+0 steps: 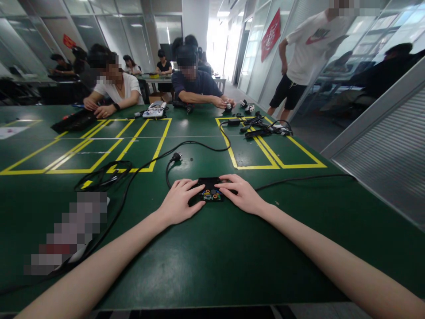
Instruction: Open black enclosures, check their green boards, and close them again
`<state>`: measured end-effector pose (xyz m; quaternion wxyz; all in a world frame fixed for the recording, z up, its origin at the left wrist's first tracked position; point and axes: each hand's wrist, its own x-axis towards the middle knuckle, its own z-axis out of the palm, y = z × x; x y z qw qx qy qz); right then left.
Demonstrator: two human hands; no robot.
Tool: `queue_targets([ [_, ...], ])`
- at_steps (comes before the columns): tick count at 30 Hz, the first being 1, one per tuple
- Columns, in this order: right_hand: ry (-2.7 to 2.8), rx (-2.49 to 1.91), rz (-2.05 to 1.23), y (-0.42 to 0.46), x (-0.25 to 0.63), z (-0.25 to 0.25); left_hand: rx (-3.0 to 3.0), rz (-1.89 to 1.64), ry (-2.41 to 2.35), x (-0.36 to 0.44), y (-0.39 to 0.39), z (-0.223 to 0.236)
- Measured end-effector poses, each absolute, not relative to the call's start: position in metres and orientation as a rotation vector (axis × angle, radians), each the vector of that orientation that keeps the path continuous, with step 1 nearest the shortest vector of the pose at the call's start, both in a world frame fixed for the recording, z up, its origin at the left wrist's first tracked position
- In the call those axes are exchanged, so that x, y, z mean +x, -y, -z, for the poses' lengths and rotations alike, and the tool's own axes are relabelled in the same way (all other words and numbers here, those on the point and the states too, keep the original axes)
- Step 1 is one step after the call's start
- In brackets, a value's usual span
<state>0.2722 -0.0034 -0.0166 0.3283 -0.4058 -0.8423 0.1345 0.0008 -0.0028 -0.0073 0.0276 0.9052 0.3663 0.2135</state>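
Both hands are steadying the opened black power adapter [210, 190] at table center, left hand [179, 201] at 9 o'clock, right hand [241, 194] at 3 o'clock, fingers spread flat; prying probably needs a firmer fingertip grip.

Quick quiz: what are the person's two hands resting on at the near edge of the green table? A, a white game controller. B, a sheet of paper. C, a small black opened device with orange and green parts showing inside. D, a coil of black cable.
C: the left hand and right hand flank and touch a small black device whose open top shows orange and green parts.
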Motion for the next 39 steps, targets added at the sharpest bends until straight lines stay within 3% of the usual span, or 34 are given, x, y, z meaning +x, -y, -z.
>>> queue_targets([
  [11,1.677,-1.069,-0.918,0.001,0.262,0.024,2.803,-0.778,-0.982,-0.001,0.004,0.010],
  [39,1.704,-1.091,-0.949,0.003,0.263,0.015,2.788,-0.826,-0.994,0.000,0.007,0.006],
])
